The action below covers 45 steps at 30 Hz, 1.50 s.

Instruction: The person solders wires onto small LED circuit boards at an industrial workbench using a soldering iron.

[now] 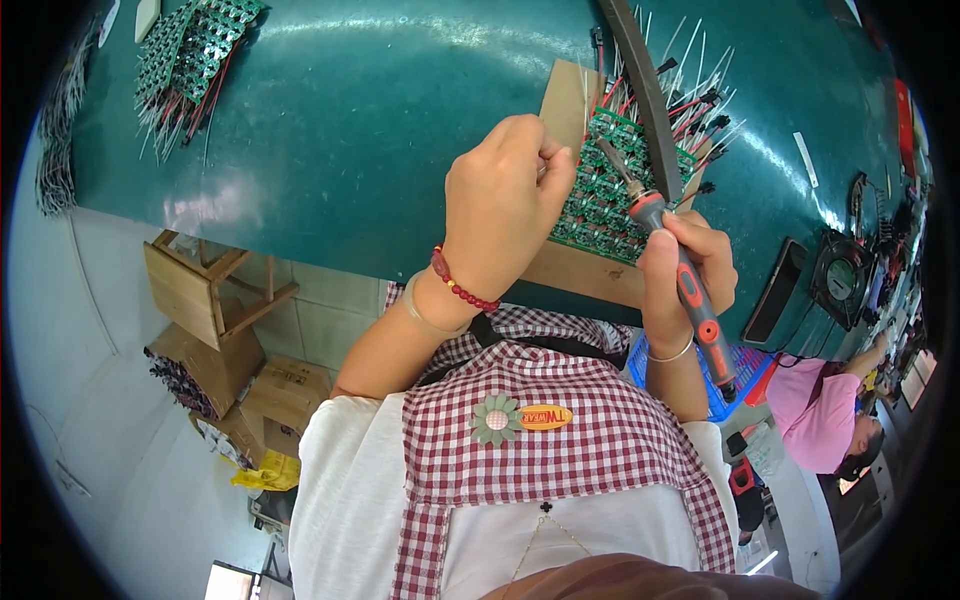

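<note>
My right hand (690,265) grips a grey and red soldering iron (694,290), its metal tip slanting over a panel of green circuit boards (610,180). To the panel's left, my left hand (508,185) is closed in a pinch; whatever its fingers hold is too small or hidden to make out. Red, white and black wires with small black connectors (710,97) fan out from the panel's far side. A dark flat bar (648,95) lies across the boards. Under the panel sits a brown board (585,273), near the table's front edge.
On the green table (380,130), another stack of wired circuit boards (195,60) lies far left, beside a bundle of wires (62,140). A black fan (840,275) and dark flat device (775,290) are at right. A wooden stool (185,290) and cardboard boxes (285,400) stand lower left; another person (815,410) is at right.
</note>
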Tool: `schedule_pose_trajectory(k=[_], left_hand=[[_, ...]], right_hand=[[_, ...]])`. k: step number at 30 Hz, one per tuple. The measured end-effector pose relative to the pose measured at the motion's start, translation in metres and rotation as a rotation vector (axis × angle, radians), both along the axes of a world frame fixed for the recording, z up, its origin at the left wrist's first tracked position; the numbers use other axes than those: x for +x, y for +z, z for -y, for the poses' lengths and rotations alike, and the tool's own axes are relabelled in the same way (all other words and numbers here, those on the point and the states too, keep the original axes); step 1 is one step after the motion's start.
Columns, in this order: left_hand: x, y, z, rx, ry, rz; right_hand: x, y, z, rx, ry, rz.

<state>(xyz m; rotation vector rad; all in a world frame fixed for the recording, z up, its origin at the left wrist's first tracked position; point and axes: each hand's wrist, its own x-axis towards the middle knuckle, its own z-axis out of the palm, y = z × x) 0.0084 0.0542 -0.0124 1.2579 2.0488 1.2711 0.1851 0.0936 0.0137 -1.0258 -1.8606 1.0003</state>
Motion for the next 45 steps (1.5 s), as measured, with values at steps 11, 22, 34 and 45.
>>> schedule_pose_trajectory(k=[11,22,34,45], left_hand=[[-0.002,0.006,-0.004,-0.011,0.025,-0.041],[0.014,0.003,-0.007,-0.015,-0.056,-0.035],[0.016,0.003,-0.010,-0.038,-0.028,-0.066],[0.015,0.006,-0.015,-0.056,-0.052,-0.114]], right_hand=[[0.004,0.011,-0.010,0.058,-0.052,-0.089],[0.027,0.013,-0.038,-0.199,0.012,-0.057],[0.037,0.013,-0.083,-0.519,0.217,-0.057],[0.031,0.024,-0.103,-0.541,0.337,0.017]])
